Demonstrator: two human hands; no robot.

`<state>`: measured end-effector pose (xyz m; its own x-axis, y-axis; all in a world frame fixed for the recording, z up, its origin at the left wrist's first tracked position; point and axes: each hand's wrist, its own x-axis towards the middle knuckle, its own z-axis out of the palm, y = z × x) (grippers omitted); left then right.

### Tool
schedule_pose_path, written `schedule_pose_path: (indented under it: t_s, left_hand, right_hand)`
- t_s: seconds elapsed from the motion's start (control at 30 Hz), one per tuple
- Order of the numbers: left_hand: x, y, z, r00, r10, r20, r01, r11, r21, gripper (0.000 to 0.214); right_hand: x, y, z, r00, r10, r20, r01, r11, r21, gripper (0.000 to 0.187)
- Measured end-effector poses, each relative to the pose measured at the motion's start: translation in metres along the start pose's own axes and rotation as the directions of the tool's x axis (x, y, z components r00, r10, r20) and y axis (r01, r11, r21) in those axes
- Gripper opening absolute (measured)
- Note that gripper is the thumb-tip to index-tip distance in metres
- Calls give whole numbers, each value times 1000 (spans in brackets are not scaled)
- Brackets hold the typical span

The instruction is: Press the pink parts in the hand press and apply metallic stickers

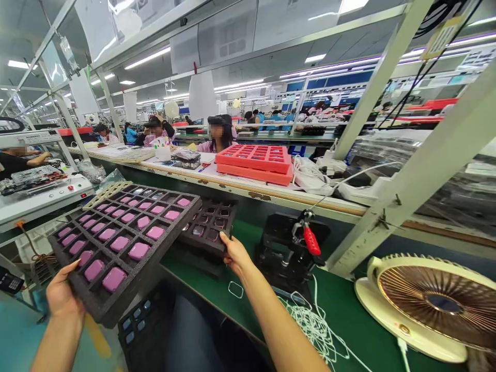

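My left hand (62, 294) grips the near corner of a black foam tray (116, 274) whose pockets hold several pink parts (138, 250). The tray is lifted and tilts across the bench edge. My right hand (234, 254) holds the near edge of a second black foam tray (211, 225) that lies on a stack on the green bench; its pockets hold small dark pieces. A black clamp jig with a red handle (311, 241) stands just right of that hand.
A white fan (430, 305) lies at the right on the green mat (349, 315), with tangled white cord (313, 325) in front. Orange trays (256, 163) sit on the raised shelf. Slanted white frame posts (411, 181) cross the right side. Several people sit behind the shelf.
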<state>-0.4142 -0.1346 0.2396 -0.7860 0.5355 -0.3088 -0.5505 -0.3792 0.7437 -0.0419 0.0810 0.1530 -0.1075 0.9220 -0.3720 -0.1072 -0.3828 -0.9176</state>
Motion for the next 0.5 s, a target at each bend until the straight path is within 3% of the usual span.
schedule_pose_path:
  t_s: [0.13, 0.27, 0.4, 0.5]
  left_hand:
    - [5, -39, 18, 999, -26, 48, 29, 998, -64, 33]
    - [7, -83, 40, 991, -88, 100, 97, 991, -96, 34]
    - [9, -123, 70, 966, -181, 183, 198, 977, -84, 31]
    - [5, -152, 92, 936, -244, 256, 264, 964, -45, 28]
  right_hand:
    - [-16, 12, -1, 1000, -10, -10, 7, 978, -210, 34]
    - [-25, 11, -6, 996, -80, -39, 55, 897, -438, 38]
    - [-43, 4, -24, 987, -153, -42, 100, 805, -585, 52]
    - [-73, 6, -43, 980, -195, -43, 122, 757, -642, 50]
